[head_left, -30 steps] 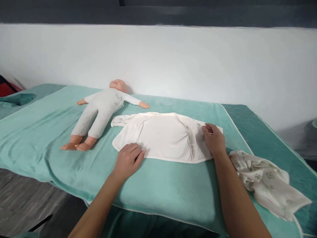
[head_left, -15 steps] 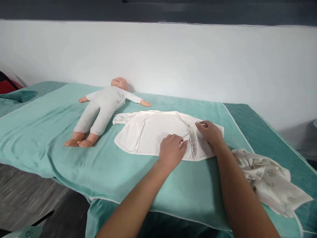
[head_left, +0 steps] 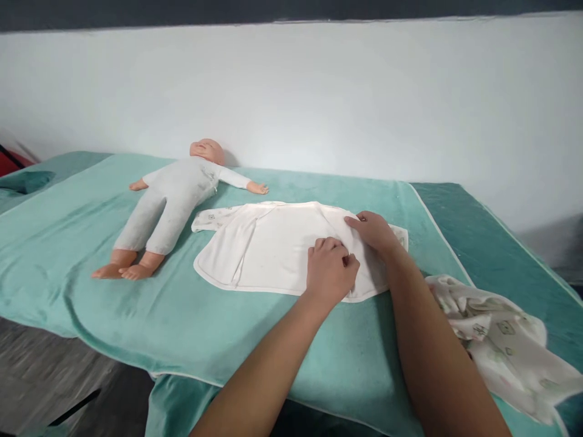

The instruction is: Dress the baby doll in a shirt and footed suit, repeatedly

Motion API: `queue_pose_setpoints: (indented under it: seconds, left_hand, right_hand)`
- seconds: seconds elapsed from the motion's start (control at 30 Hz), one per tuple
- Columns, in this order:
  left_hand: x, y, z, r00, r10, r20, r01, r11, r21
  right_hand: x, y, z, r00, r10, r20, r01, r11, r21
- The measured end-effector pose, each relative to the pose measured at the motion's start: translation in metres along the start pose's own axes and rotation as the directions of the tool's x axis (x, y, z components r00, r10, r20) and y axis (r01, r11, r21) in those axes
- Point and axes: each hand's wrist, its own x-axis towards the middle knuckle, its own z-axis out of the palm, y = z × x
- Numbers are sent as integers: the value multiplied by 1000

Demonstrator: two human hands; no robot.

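Observation:
A white baby garment point(head_left: 268, 246) lies spread flat on the teal blanket point(head_left: 136, 303). My left hand point(head_left: 330, 270) rests on the garment's right part near its lower hem, fingers curled and pinching the fabric. My right hand point(head_left: 371, 230) lies just beyond it on the same side of the garment, fingers bent onto the cloth near the front edge. A baby doll point(head_left: 170, 197) in a grey suit lies on its back to the left of the garment, arms out.
A crumpled patterned cloth point(head_left: 496, 337) lies at the right by my right forearm. A white wall runs behind the bed. A darker teal mat point(head_left: 483, 237) shows at the right, and floor point(head_left: 40, 382) at the lower left.
My left hand has travelled from the garment's lower left edge across to its right part and closed on the fabric. My right hand has shifted slightly left on the cloth.

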Motion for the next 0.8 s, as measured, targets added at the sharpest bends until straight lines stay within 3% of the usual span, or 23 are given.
queue_pose_setpoints:
  seconds: [0.17, 0.23, 0.3, 0.4, 0.5, 0.57, 0.8]
  left_hand:
    - [-8, 1, 0, 997, 42, -65, -40, 999, 22]
    - [-10, 2, 1, 994, 56, -90, -50, 996, 74]
    - [-11, 3, 1, 989, 113, -99, -103, 990, 99]
    - [-14, 4, -2, 967, 252, -46, -247, 964, 99]
    - [-19, 4, -2, 923, 383, 39, -385, 918, 97]
    - [-23, 4, -1, 891, 444, 97, -452, 888, 87]
    - [-33, 7, 2, 851, 487, 197, -492, 870, -24]
  right_hand:
    - [-7, -3, 14, 981, 31, -192, -40, 998, -42]
    - [-11, -5, 18, 957, -96, -273, 77, 994, -79]
    - [-14, -7, 20, 902, -294, -315, 278, 956, -97]
    - [-16, -9, 24, 851, -490, -190, 481, 872, -92]
    - [-18, -12, 30, 836, -542, 86, 548, 823, -148]
    - [-20, -13, 34, 820, -540, 191, 571, 792, -214]
    - [-23, -19, 40, 845, -493, 205, 533, 750, -392]
